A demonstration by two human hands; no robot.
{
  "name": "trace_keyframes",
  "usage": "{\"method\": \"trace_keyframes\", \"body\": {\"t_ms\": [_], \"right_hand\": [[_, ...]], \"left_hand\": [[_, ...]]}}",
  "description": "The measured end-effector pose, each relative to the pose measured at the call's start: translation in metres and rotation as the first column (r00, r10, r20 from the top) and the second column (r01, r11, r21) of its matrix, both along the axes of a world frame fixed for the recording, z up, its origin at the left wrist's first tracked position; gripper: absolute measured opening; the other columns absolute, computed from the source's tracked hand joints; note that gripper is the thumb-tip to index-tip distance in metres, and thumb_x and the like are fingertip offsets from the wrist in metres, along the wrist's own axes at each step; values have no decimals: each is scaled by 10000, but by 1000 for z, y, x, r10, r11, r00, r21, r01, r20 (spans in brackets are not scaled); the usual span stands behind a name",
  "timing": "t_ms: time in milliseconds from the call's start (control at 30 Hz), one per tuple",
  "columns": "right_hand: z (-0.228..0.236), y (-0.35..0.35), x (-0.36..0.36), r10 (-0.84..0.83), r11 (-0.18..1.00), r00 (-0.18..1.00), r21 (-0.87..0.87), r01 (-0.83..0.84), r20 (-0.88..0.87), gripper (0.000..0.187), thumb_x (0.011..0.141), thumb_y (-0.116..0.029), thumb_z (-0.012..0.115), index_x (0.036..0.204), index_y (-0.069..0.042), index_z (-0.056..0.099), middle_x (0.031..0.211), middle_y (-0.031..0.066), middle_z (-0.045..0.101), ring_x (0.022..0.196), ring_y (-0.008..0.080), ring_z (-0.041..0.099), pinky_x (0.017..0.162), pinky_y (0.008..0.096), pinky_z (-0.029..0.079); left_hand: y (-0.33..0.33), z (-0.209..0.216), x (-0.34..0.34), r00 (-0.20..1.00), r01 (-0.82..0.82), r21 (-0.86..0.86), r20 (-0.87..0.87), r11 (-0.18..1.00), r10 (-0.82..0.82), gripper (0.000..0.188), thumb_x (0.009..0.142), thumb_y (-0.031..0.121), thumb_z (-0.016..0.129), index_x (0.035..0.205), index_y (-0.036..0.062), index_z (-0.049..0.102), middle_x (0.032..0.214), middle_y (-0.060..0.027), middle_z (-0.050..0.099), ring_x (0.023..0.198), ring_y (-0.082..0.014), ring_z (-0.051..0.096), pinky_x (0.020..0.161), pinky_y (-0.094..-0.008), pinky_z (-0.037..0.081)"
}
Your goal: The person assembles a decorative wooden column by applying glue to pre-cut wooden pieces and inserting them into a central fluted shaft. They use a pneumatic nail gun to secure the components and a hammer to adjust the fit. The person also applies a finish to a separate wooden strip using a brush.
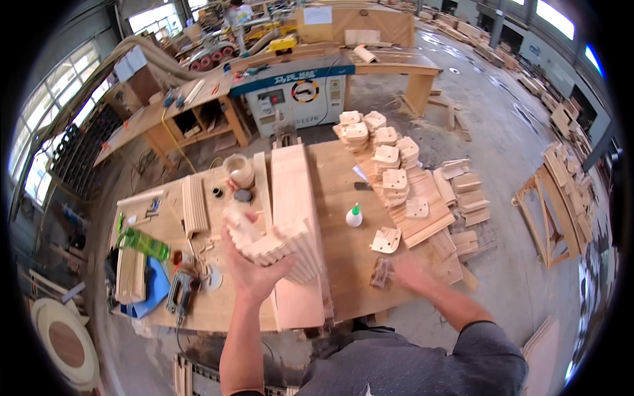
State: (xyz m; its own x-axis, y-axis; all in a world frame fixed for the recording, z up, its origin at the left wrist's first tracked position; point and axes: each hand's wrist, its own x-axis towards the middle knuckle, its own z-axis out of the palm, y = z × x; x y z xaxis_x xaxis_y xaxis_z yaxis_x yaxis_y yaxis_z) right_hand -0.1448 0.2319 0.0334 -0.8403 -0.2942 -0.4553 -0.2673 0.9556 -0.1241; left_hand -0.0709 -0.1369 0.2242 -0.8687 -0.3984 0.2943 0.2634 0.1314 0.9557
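Note:
My left hand (252,272) is closed around a pale fluted wooden piece (297,249) with a scalloped edge, tilted above a long raised board (290,181) on the workbench. My right hand (411,272) is smeared by motion, so its fingers cannot be made out. It is over the bench's right side, close to a small brownish block (380,272). Just beyond lies a loose wooden bracket with holes (386,239). A white glue bottle with a green tip (354,215) stands between the long board and several stacked wooden brackets (395,181).
On the bench's left are a power tool (181,290), a green bottle (146,244), a blue cloth (156,285), fluted strips (195,206) and a round tub (239,171). A blue-and-grey machine (297,98) stands beyond. At the right is a wooden rack (551,211) carrying stacked parts.

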Motion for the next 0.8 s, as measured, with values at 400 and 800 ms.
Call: {"method": "trace_keyframes", "body": {"t_ms": [400,800], "right_hand": [[-20,6,29,-198,912,792,-188,365,577,317,842,-248,648,1104,-74,688,987,175,726,856,249,716,762,440,563],[341,-61,11,-96,300,895,-870,-391,-436,711,932,-33,691,1557,-14,354,933,53,665,683,90,592,547,270,481]], "left_hand": [[-22,-16,5,983,172,-102,-47,980,-177,1068,529,288,1006,1401,-28,478,1330,-111,589,1240,-218,561,1052,-411,473],[-19,-8,-6,981,169,-90,-82,981,-177,1238,477,283,1010,1484,-11,353,1352,-123,544,1270,-243,546,1095,-394,448]]}}
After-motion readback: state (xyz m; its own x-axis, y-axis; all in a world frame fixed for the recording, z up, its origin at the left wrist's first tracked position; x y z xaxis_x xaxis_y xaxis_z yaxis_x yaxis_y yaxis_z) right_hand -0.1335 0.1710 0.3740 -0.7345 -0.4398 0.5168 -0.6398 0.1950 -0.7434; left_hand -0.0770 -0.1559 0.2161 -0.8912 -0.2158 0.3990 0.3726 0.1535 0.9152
